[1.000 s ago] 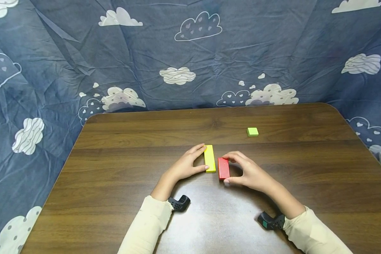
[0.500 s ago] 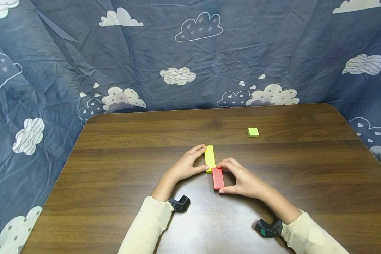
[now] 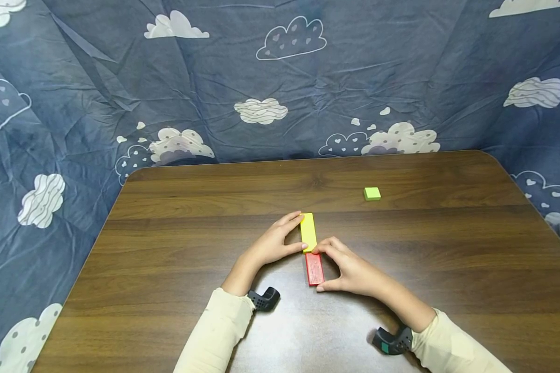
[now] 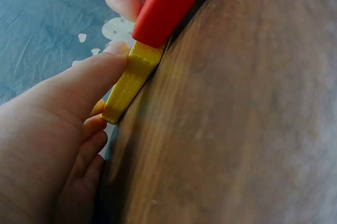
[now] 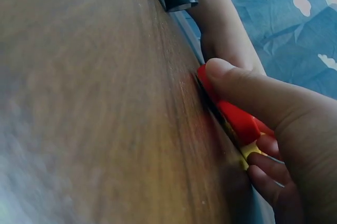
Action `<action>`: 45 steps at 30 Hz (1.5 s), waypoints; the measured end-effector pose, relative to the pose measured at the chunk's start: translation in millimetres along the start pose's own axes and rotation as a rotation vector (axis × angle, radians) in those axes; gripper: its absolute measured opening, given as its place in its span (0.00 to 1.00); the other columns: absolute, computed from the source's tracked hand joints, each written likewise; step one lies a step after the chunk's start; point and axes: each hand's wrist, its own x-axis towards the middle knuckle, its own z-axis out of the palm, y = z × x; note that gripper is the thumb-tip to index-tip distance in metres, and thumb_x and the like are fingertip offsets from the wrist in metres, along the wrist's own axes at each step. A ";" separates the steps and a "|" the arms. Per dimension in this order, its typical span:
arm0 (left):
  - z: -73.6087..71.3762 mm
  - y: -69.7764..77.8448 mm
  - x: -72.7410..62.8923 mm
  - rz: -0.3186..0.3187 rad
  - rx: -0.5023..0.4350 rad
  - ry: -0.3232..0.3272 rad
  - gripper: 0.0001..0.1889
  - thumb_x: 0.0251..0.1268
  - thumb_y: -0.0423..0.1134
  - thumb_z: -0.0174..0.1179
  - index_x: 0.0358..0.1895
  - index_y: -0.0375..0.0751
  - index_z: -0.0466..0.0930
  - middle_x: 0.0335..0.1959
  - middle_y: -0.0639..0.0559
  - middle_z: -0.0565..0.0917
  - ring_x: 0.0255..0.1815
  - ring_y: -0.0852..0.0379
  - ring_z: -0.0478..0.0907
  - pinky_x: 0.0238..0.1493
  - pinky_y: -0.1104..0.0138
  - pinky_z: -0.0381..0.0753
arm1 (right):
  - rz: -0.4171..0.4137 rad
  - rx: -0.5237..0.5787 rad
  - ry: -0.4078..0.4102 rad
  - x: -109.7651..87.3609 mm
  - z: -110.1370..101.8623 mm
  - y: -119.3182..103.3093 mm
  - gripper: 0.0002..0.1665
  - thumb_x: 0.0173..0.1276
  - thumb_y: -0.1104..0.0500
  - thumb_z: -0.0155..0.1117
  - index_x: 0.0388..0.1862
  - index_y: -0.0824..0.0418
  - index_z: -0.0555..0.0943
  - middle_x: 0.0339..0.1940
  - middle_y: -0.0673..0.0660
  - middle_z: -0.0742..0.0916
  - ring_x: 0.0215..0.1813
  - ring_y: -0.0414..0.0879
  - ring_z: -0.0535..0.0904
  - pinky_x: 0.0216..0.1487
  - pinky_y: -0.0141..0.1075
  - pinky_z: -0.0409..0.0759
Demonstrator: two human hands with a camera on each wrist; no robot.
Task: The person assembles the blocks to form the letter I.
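Note:
A long yellow block (image 3: 308, 233) lies flat on the table, held by my left hand (image 3: 271, 244) with the thumb at its near end and the fingertips at its far end. Just below it in the head view is a shorter red block (image 3: 315, 269), which my right hand (image 3: 354, 269) grips by its two ends between thumb and fingers. The two blocks stand end to end in a rough line. In the left wrist view, the red block (image 4: 171, 5) partly covers the yellow block (image 4: 131, 81). Whether the red block rests fully on the table I cannot tell.
A small light green block (image 3: 372, 194) lies farther back on the brown wooden table (image 3: 191, 217), right of the hands. Behind the table hangs a blue cloth (image 3: 224, 77) with cloud prints. A black wrist camera (image 3: 264, 299) sits on the left wrist, another on the right.
My right hand has brought the red block from the yellow block's right side toward me and leftward, to its near end. The left hand and yellow block have stayed in place.

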 end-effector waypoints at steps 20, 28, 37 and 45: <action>-1.0 0.1 -0.3 -0.003 -0.014 0.002 0.36 0.57 0.48 0.60 0.67 0.39 0.58 0.67 0.47 0.58 0.66 0.51 0.54 0.64 0.59 0.55 | -0.047 -0.066 0.011 -1.4 1.2 1.6 0.30 0.50 0.52 0.70 0.53 0.58 0.74 0.45 0.48 0.71 0.46 0.40 0.68 0.47 0.36 0.70; -0.3 -0.9 -2.3 -0.003 -0.067 0.022 0.36 0.59 0.48 0.58 0.68 0.40 0.56 0.69 0.48 0.55 0.67 0.54 0.51 0.64 0.59 0.53 | -0.038 -0.063 0.005 -1.8 1.0 1.9 0.31 0.50 0.52 0.70 0.53 0.58 0.74 0.45 0.49 0.71 0.47 0.41 0.68 0.47 0.37 0.71; 0.8 1.9 -13.0 0.008 -0.056 0.056 0.34 0.60 0.49 0.56 0.67 0.42 0.58 0.67 0.52 0.59 0.66 0.59 0.53 0.64 0.64 0.53 | -0.026 -0.062 0.002 -1.5 1.2 2.2 0.30 0.51 0.51 0.70 0.53 0.57 0.74 0.46 0.49 0.72 0.47 0.41 0.69 0.48 0.37 0.71; 4.1 7.6 -18.8 0.032 -0.048 -0.004 0.39 0.53 0.52 0.62 0.67 0.41 0.58 0.67 0.50 0.59 0.67 0.56 0.54 0.64 0.63 0.53 | -0.014 -0.059 -0.002 -2.2 1.3 2.2 0.31 0.53 0.50 0.69 0.55 0.57 0.73 0.46 0.49 0.72 0.49 0.42 0.69 0.50 0.39 0.70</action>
